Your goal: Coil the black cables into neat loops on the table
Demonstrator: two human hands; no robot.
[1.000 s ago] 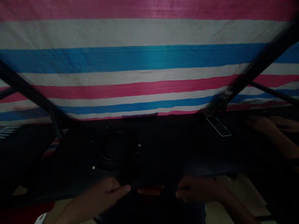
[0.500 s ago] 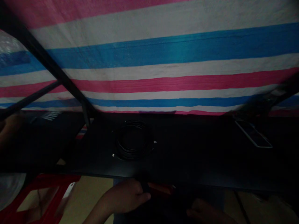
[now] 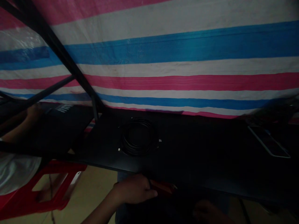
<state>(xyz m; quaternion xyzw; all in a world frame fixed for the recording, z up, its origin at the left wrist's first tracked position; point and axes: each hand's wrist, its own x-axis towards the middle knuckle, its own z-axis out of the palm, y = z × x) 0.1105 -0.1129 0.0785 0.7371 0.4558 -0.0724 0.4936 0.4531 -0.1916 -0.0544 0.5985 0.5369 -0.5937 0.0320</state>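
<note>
My left hand point(image 3: 136, 189) is below the table's front edge, over my lap. Its fingers are closed round something dark, with the thumb pointing right. Just beyond the fingers lies a dim red object point(image 3: 163, 187) with a light tip, its kind too dark to tell. Low on the right, my right hand point(image 3: 207, 211) sits in deep shadow with its fingers curled; what it holds, if anything, is hidden. Ahead, a coil of black cable point(image 3: 126, 146) with pale plug ends rests on the black table point(image 3: 191, 149).
A phone-like flat device point(image 3: 268, 141) lies at the table's right. Dark metal bars point(image 3: 60, 53) slant at left, before striped sheeting point(image 3: 163, 46). Another person's hand point(image 3: 34, 113) is over the left table, above a red stool point(image 3: 58, 186). At far right is a blurred dark bundle point(image 3: 277, 109).
The view has swung a little left, so the coil and phone-like device sit further right. More of the other person's arm and sleeve shows. Both my hands keep nearly the same pose.
</note>
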